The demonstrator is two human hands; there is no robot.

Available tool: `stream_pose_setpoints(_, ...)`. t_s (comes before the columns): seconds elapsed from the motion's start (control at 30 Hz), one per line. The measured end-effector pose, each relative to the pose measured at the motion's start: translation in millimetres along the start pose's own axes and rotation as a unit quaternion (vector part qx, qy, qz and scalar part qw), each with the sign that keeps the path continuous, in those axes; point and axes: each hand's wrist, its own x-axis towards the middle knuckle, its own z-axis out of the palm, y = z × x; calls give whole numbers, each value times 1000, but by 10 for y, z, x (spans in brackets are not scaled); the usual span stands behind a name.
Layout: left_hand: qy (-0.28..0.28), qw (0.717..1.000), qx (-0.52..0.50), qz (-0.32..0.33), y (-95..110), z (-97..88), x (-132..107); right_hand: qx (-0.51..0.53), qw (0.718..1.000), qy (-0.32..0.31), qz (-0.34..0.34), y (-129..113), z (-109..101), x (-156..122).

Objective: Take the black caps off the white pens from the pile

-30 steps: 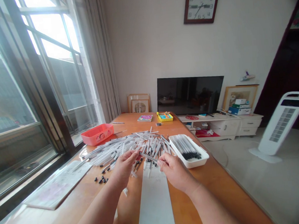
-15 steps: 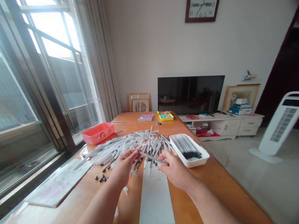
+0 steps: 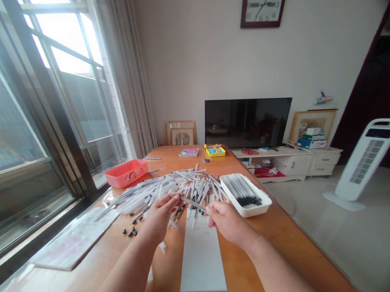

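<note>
Between my two hands a thin, translucent pen barrel (image 3: 193, 203) is held aslant above the table. My left hand (image 3: 164, 211) pinches its far left end, fingers closed. At the other end, the closed fingers of my right hand (image 3: 222, 216) grip it, covering the tip. A heap of loose pen parts (image 3: 171, 184), clear tubes and dark refills, spreads just beyond my hands. Below them lies a white paper strip (image 3: 202, 258). Several small black caps (image 3: 130, 232) are scattered left of my left hand. Right of my right hand, a white tray (image 3: 250, 212) holds a row of black-ended pens.
A coral-red basket (image 3: 123, 177) stands at the back left, behind a pale booklet (image 3: 74, 241). Farther back on the wooden table (image 3: 267, 248) are a magazine (image 3: 189, 152) and a yellow box (image 3: 215, 152). The table's right edge runs beside the white tray.
My right hand has slid along the barrel to its end, fingers curled tighter. My left hand keeps its pinch nearly in place. The view has shifted slightly.
</note>
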Motion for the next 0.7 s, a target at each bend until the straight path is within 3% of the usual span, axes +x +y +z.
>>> stream_pose_setpoints(0.2, -12, 1000, 24, 7, 42, 27, -26, 66, 997, -29, 42, 23, 39, -9)
stream_pose_setpoints(0.37, 11, 1000, 18, 3, -5, 15, -8, 113, 992, -30, 50, -20, 29, -13)
stream_pose_setpoints(0.57, 30, 1000, 5, -4, -29, 2, 1, 102, 994, -24, 44, -3, 26, -12)
stream_pose_setpoints(0.7, 10, 1000, 3, -10, 11, 62, -38, 68, 997, -21, 31, 14, 38, -7)
